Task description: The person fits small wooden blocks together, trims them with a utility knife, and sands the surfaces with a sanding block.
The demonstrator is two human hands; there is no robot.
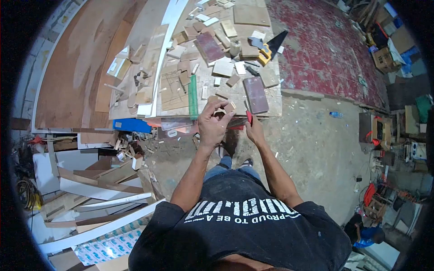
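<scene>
My left hand (pixel 213 125) is at the front edge of the workbench (pixel 178 107), its thumb and fingers curled around a small light wood piece (pixel 230 107). To its right, my right hand (pixel 256 131) is closed on a red-handled tool (pixel 248 117), whose thin tip points up toward the bench. A dark red block (pixel 256 95) lies just beyond my right hand. The green strip (pixel 193 97) lies on the bench left of my left hand. Small wood offcuts (pixel 224 68) lie beyond both hands.
A yellow-handled saw (pixel 270 49) and another dark red block (pixel 209 47) lie farther back. Large boards (pixel 74 63) stand at the left, above scrap panels (pixel 108 185). A blue bottle (pixel 336 114) lies on the floor. Another person (pixel 368 232) is at the lower right.
</scene>
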